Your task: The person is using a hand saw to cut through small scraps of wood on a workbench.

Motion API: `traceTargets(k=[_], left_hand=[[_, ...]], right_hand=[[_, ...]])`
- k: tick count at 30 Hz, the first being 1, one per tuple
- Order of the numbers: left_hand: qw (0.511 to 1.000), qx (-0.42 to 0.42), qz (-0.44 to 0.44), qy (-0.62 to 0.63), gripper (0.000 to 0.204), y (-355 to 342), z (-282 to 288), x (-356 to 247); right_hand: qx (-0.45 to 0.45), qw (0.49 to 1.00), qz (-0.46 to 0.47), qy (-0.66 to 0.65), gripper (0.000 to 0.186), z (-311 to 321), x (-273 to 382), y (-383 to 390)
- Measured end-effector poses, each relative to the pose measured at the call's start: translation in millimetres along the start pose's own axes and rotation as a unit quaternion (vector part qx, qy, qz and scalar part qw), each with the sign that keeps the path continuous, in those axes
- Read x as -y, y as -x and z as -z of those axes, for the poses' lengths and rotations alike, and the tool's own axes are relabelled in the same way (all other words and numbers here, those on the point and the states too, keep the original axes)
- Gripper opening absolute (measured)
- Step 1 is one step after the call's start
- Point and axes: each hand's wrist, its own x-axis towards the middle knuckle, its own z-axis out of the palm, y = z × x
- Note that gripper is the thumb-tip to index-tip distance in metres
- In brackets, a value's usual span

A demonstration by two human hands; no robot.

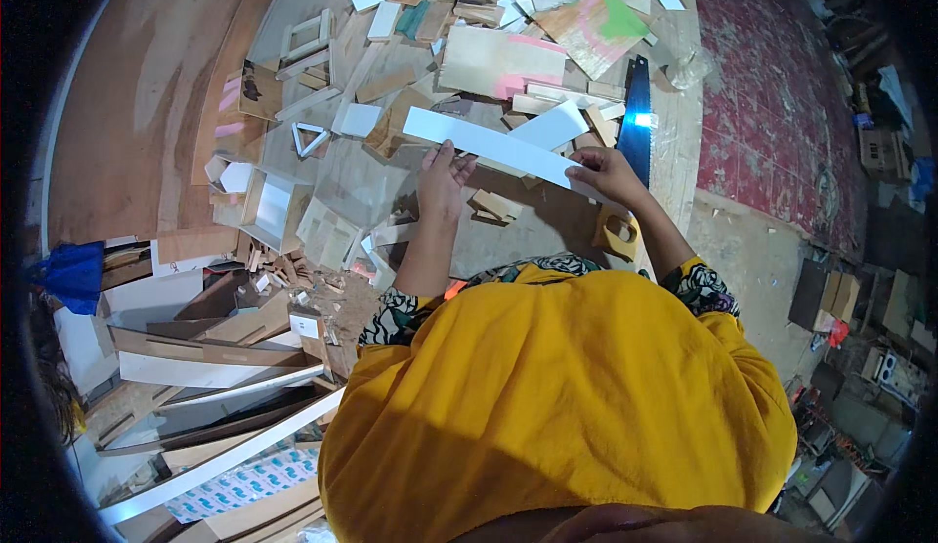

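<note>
The long white strip (489, 144) is held above the cluttered worktop (672, 132). Fingers of the left hand (446, 173) clamp its near edge left of centre; fingers of the right hand (604, 173) pinch its right end. It is probably light and stiff, with a slightly slippery face; grip both edges. Offcuts crowd the far side; the handsaw (637, 98) lies near the right hand; more room exists bodyward.

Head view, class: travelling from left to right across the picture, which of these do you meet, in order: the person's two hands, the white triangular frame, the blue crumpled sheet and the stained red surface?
Blue crumpled sheet → white triangular frame → left hand → right hand → stained red surface.
</note>
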Motion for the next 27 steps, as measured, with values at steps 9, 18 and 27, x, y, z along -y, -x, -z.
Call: traceTargets(k=[9,18,27], left_hand=[[0.999,0.034,-0.04,-0.009,0.02,-3.8,-5.4,-9.1],[0.998,0.042,-0.039,-0.023,0.018,9.3,-10.7,-4.0],[0.997,0.068,-0.014,-0.016,0.019,29.0,-5.5,1.6]], right_hand=[[-0.019,1.0,0.003,-0.002,0.025,3.4,-24.2,-8.2],[-0.033,0.993,0.089,0.071,0.033,-22.6,15.0,-9.0],[-0.044,0.98,0.149,0.123,0.031,-38.9,38.3,1.1]])
